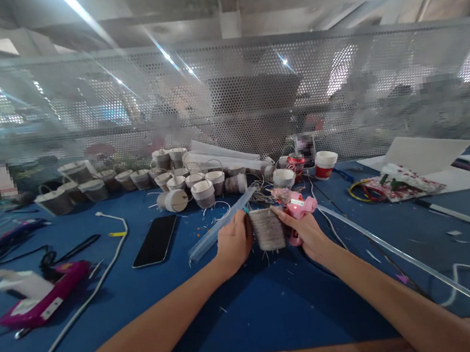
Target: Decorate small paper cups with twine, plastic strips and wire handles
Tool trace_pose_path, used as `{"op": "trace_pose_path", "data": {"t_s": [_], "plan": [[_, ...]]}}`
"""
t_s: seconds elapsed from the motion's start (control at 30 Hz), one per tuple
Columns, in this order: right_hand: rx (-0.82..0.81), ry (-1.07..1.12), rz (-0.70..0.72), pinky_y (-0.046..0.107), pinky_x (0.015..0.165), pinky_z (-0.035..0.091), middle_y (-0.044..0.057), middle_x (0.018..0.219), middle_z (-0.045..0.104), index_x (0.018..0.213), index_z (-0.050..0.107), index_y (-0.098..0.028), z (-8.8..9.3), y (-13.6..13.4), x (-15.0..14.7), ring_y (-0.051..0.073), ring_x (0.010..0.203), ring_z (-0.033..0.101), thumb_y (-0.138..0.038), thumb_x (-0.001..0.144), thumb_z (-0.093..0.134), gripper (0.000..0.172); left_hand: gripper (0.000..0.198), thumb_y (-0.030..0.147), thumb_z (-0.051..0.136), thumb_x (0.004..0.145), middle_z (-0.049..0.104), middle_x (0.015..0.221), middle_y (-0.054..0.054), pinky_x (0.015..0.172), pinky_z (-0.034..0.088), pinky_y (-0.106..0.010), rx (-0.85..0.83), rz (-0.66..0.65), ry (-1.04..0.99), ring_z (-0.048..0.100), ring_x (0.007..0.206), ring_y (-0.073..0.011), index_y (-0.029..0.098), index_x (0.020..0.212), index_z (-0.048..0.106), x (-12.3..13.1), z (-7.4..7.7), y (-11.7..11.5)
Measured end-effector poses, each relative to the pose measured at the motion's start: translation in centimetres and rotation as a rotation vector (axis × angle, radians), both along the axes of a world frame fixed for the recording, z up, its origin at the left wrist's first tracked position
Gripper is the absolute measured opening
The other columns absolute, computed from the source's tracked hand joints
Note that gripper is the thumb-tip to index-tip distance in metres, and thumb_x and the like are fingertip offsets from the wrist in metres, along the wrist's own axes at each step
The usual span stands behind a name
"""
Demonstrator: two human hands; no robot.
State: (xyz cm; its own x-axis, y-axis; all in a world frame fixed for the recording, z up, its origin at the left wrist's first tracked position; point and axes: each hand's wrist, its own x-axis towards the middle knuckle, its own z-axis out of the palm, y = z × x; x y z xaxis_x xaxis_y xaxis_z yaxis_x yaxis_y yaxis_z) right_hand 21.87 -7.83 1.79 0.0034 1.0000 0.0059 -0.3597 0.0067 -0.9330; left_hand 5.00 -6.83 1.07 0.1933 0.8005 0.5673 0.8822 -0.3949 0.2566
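Observation:
Over the middle of the blue table, a cup wound with grey-brown twine (pixel 267 229) is held up on its side, loose fibres hanging from it. My left hand (pixel 234 243) is closed on its left edge. In my right hand (pixel 312 235) is a pink hot glue gun (pixel 301 207), with that hand's thumb or finger against the cup's upper right edge. A long clear glue stick (pixel 403 254) trails from behind the gun toward the lower right. I cannot make out whether the nozzle touches the cup. Just left of the cup lies a bundle of clear glue sticks (pixel 215 237).
Several small wrapped cups with handles (pixel 203 193) crowd the back. A red soda can (pixel 296 166) and stacked paper cups (pixel 325 164) stand right of them. A phone (pixel 155 241), a magenta power strip (pixel 46 298) and cables lie left. A perforated screen (pixel 250 98) rises behind.

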Motion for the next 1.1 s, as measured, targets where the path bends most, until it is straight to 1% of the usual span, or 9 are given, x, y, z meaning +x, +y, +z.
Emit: {"op": "trace_pose_path", "data": {"t_s": [0.1,0.2,0.27,0.33,0.43,0.53,0.7,0.93,1.1], "plan": [[0.002,0.063,-0.023,0.023,0.046,0.043,0.000,0.071,0.067,0.089,0.065,-0.019,0.4,0.0,-0.1,0.014,0.058,0.059,-0.036,0.055,0.077,0.040,0.015,0.019,0.032,0.087,0.055,0.067,-0.004,0.055,0.034,-0.026,0.022,-0.047,-0.076,0.052,0.059,-0.0159,0.018,0.077,0.043,0.0,-0.1,0.2],[-0.067,0.112,-0.013,0.023,0.045,0.042,-0.001,0.065,0.066,0.084,0.066,-0.019,0.9,0.0,0.0,0.013,0.055,0.058,-0.041,0.054,0.076,0.038,0.017,0.022,0.033,0.088,0.049,0.061,0.001,0.053,0.033,-0.025,0.017,-0.187,-0.232,0.047,0.055,-0.0129,0.019,0.073,0.040,-0.1,0.1,0.2],[-0.117,0.095,0.009,0.022,0.039,0.037,-0.002,0.054,0.062,0.080,0.065,-0.019,1.2,-0.2,0.1,0.012,0.046,0.053,-0.046,0.054,0.075,0.039,0.021,0.026,0.032,0.089,0.045,0.057,0.002,0.051,0.034,-0.024,-0.022,-0.282,-0.360,0.044,0.052,-0.0115,0.020,0.070,0.038,0.0,0.4,0.0],[-0.139,0.070,0.039,0.022,0.037,0.034,-0.004,0.050,0.059,0.081,0.064,-0.020,1.4,-0.3,0.2,0.011,0.042,0.050,-0.050,0.053,0.074,0.043,0.025,0.031,0.031,0.090,0.043,0.054,0.004,0.049,0.034,-0.024,-0.097,-0.342,-0.497,0.044,0.048,-0.0102,0.020,0.069,0.038,0.2,0.8,-0.3],[-0.136,0.081,0.073,0.022,0.041,0.037,-0.004,0.055,0.062,0.084,0.064,-0.021,1.3,-0.3,0.3,0.011,0.046,0.053,-0.053,0.051,0.073,0.046,0.027,0.036,0.030,0.090,0.043,0.052,0.005,0.046,0.036,-0.023,-0.204,-0.431,-0.661,0.046,0.043,-0.0090,0.019,0.070,0.038,0.5,1.2,-0.9],[-0.141,0.111,0.113,0.023,0.048,0.042,-0.004,0.060,0.064,0.079,0.064,-0.022,1.0,-0.1,0.4,0.013,0.054,0.057,-0.053,0.052,0.073,0.042,0.027,0.038,0.031,0.090,0.043,0.052,0.005,0.045,0.037,-0.023,-0.233,-0.510,-0.736,0.047,0.044,-0.0088,0.019,0.072,0.039,0.6,1.4,-1.2],[-0.114,0.167,0.179,0.024,0.056,0.045,-0.003,0.067,0.067,0.077,0.065,-0.023,0.6,0.1,0.5,0.015,0.065,0.061,-0.053,0.054,0.072,0.039,0.028,0.038,0.031,0.090,0.044,0.053,0.005,0.046,0.038,-0.022,-0.215,-0.535,-0.750,0.046,0.044,-0.0080,0.019,0.072,0.040,0.7,1.4,-1.6],[-0.116,0.129,0.140,0.024,0.057,0.045,-0.003,0.075,0.068,0.086,0.065,-0.023,0.6,0.1,0.7,0.015,0.068,0.061,-0.054,0.054,0.071,0.045,0.029,0.041,0.031,0.090,0.042,0.054,0.005,0.045,0.039,-0.022,-0.189,-0.489,-0.845,0.046,0.044,-0.0080,0.020,0.071,0.038,0.5,1.7,-1.5],[-0.126,0.086,0.133,0.024,0.056,0.044,-0.002,0.071,0.068,0.085,0.065,-0.023,0.8,0.0,0.6,0.016,0.068,0.061,-0.055,0.055,0.070,0.044,0.029,0.044,0.037,0.087,0.040,0.053,0.005,0.045,0.036,-0.023,-0.213,-0.480,-0.773,0.043,0.045,-0.0089,0.019,0.073,0.042,0.2,1.6,-1.2]]}}
